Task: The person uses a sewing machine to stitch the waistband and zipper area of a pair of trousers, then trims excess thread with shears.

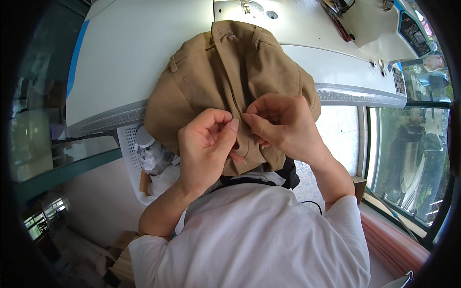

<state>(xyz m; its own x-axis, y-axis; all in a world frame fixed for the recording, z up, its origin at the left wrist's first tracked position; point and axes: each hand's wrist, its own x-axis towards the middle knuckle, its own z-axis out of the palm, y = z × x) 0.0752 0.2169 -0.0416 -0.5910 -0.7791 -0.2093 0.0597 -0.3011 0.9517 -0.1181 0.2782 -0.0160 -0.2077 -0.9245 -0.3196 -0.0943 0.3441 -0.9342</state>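
A pair of tan trousers [201, 82] with belt loops lies over the front edge of the sewing machine table and hangs down before me. My left hand [210, 144] pinches the fabric beside the long front opening, thumb against forefinger. Close to its right, my right hand [279, 124] pinches the opposite side of the same opening. The two thumbs are a small gap apart. Folds of cloth hide some fingertips. Loose threads show near the waistband's top. Above the trousers, the needle plate [236, 10] of the sewing machine is lit.
A ruler strip [111, 120] runs along the front edge of the white table [144, 46]. Red-handled snips [342, 30] lie near the machine body [378, 30] at upper right. Below the table at left stands a white perforated basket [130, 154] holding plastic bags. A window [407, 158] is at right.
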